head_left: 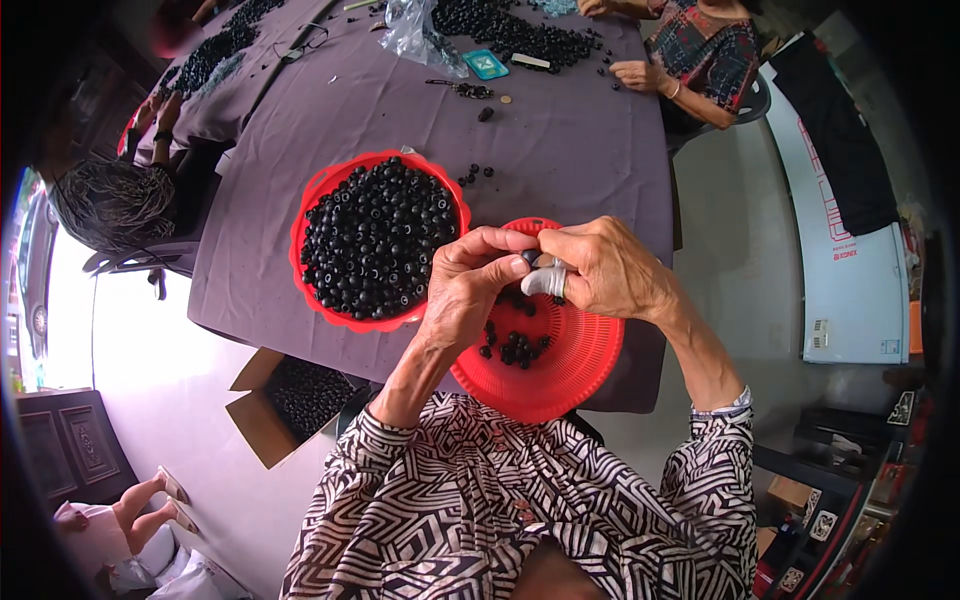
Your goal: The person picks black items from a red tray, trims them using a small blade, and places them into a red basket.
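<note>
Over a red plastic basket (pixel 590 345), both of my hands meet fingertip to fingertip. My left hand (pixel 468 285) pinches a small round black piece (pixel 531 258) between thumb and forefinger. Closed against the same piece is my right hand (pixel 608 268), with a white wrapping (pixel 545 282) around one finger; whether it also grips a small tool is hidden. Several loose black pieces (pixel 518 350) lie in the basket below. To the left, a scalloped red bowl (pixel 297 250) is heaped with similar pieces (pixel 380 235), some showing pale ring-shaped openings.
A purple cloth covers the table (pixel 560 160). Farther off are a pile of black pieces (pixel 520 35), a clear plastic bag (pixel 420 40), a turquoise packet (pixel 486 65) and eyeglasses (pixel 305 42). Other people sit left and far right. An open cardboard box (pixel 255 420) stands on the floor.
</note>
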`<state>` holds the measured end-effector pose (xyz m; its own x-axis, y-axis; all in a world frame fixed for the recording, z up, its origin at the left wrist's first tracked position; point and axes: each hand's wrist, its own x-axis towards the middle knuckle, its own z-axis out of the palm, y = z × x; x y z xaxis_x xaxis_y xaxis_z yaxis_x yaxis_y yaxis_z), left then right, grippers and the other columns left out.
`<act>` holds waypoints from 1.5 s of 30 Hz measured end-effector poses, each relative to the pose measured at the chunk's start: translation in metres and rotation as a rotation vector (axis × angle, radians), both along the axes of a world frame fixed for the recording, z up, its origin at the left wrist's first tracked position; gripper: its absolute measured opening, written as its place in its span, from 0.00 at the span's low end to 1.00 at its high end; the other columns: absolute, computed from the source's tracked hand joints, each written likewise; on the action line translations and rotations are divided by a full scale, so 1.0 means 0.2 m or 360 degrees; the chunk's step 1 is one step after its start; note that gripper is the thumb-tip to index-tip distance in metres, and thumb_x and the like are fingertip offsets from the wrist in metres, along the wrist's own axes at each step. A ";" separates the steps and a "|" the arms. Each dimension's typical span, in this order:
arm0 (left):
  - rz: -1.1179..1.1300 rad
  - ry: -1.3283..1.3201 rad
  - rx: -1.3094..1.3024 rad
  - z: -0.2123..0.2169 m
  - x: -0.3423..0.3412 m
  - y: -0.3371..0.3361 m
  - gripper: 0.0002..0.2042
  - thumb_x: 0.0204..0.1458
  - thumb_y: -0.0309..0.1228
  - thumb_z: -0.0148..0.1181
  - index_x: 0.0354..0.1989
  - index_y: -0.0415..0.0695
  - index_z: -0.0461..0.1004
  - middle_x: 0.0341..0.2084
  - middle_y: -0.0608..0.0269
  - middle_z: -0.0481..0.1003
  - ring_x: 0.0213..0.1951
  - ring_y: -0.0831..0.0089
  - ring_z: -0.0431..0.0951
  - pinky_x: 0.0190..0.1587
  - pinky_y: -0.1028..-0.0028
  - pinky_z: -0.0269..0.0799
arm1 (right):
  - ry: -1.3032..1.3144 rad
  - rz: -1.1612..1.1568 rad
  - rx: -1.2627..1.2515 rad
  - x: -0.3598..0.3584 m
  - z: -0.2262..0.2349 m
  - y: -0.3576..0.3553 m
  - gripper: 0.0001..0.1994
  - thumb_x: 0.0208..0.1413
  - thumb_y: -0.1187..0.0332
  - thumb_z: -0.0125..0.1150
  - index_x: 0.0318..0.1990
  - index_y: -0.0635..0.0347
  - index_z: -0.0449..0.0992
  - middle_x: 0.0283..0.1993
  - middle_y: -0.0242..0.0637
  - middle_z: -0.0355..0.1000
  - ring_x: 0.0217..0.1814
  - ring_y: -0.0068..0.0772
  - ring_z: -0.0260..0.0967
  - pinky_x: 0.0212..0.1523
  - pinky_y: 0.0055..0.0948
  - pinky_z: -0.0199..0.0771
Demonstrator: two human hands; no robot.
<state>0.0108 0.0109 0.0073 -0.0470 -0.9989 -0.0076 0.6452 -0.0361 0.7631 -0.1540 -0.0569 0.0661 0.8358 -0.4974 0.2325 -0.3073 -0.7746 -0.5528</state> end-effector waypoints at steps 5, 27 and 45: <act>-0.0003 0.0276 0.0035 -0.02 0.00 -0.02 0.11 0.48 0.19 0.57 0.41 0.37 0.70 0.33 0.60 0.75 0.35 0.74 0.75 0.42 0.74 0.72 | -0.0302 -0.0189 -0.0140 0.02 -0.02 0.03 0.12 0.40 0.73 0.66 0.31 0.64 0.68 0.23 0.41 0.70 0.23 0.41 0.71 0.22 0.34 0.68; 0.0658 -0.3132 -0.0257 -0.16 0.50 0.00 0.11 0.39 0.21 0.58 0.34 0.42 0.75 0.30 0.58 0.67 0.37 0.59 0.67 0.39 0.65 0.66 | 0.0063 -0.0133 0.0237 0.01 -0.21 0.12 0.07 0.50 0.72 0.56 0.34 0.64 0.66 0.23 0.44 0.71 0.25 0.41 0.73 0.25 0.34 0.71; 0.0176 -0.0106 -0.0067 0.14 0.09 -0.02 0.11 0.50 0.20 0.56 0.43 0.37 0.71 0.36 0.59 0.75 0.39 0.73 0.75 0.47 0.74 0.71 | -0.0437 -0.0360 0.0068 0.12 -0.01 0.02 0.13 0.49 0.67 0.63 0.29 0.64 0.64 0.23 0.39 0.67 0.23 0.35 0.67 0.23 0.31 0.66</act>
<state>0.0279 0.0073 0.0362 0.0626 -0.9974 0.0348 0.5915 0.0652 0.8037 -0.1291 -0.0535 0.0650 0.6123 -0.6769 0.4084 -0.3038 -0.6784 -0.6689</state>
